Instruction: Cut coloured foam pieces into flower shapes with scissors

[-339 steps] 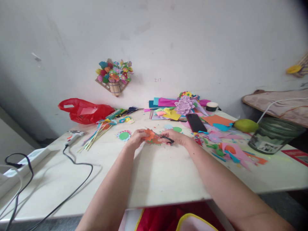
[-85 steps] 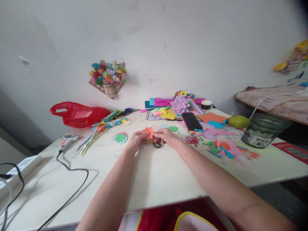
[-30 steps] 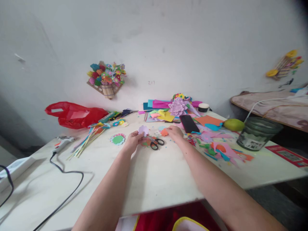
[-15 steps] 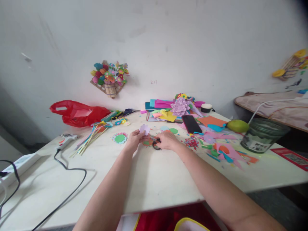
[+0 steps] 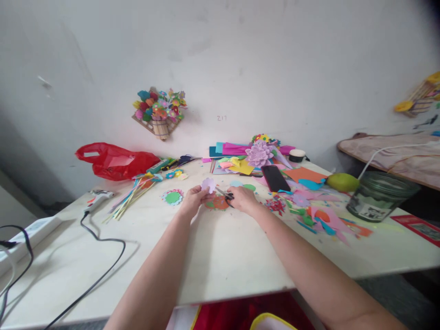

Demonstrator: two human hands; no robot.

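Red cloth, yellow-edged (image 5: 237, 314): lowest item, nearest the wearer, below the fingers.

White table (image 5: 233, 261): bare surface on the near side of both hands.

Power strip (image 5: 37, 233), white: far left of the fingers, a black plug seated in it.

Left hand (image 5: 193, 200): thumb and fingers pinched together on a lilac flower cut-out (image 5: 208, 184), scalloped, held up off the table.

Right hand (image 5: 243, 200): fingers closed round the handles of black-handled scissors (image 5: 229, 197), blades directed at the cut-out (whether they touch its edge cannot be told).

Orange pieces (image 5: 220, 203): on the table, below and between the two sets of fingertips.

Layered rosette (image 5: 173, 197), green centre: just left of the left fingers.

Glue gun (image 5: 99, 200), pale, black cord: well left of the left fingers.

Red shreds (image 5: 276, 206): near, right of the right hand.

Glass jar (image 5: 366, 208), green-tinted: well right of the right fingers; label in black and white, lettering illegible.

Red card (image 5: 417, 228): right of the jar, its grey printed patch unreadable.

Green disc (image 5: 249, 187): just beyond the right fingers.

Phone (image 5: 275, 178), dark screen: beyond and right of them.

Red plastic bag (image 5: 120, 161): beyond and left of the left fingers.

Lilac layered flower (image 5: 260, 153): farther beyond the right fingers.

Wall inscription (image 5: 222, 118): "217", beyond both hands.
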